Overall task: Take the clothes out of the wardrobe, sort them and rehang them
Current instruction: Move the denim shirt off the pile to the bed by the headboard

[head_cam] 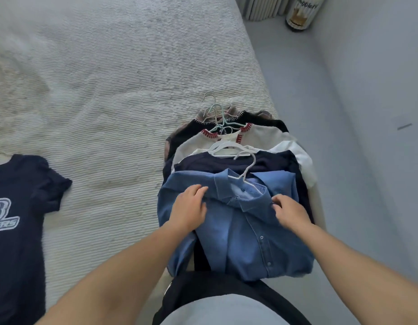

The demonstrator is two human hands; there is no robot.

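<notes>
Sorting the hangered clothes on the bed

On the bed [109, 90], the clothes pile [238, 146] lies right of a navy T-shirt [18, 207]; the denim shirt [245, 235] tops it, left hand [188, 208] flat, right hand [290, 212] pinching its collar. Next, probably: lift it aside.

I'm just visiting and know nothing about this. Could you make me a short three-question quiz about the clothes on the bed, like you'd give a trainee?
1. True or false: the blue denim shirt lies on top of the pile of clothes.
2. Which garment lies apart from the pile? A. cream sweater B. navy printed T-shirt C. red coat
3. Fill in: both hands, left hand and right hand, are on the ____ shirt.

Key: 1 true; 2 B; 3 denim. The pile sits at the edge of the bed, its garments on hangers.
</notes>
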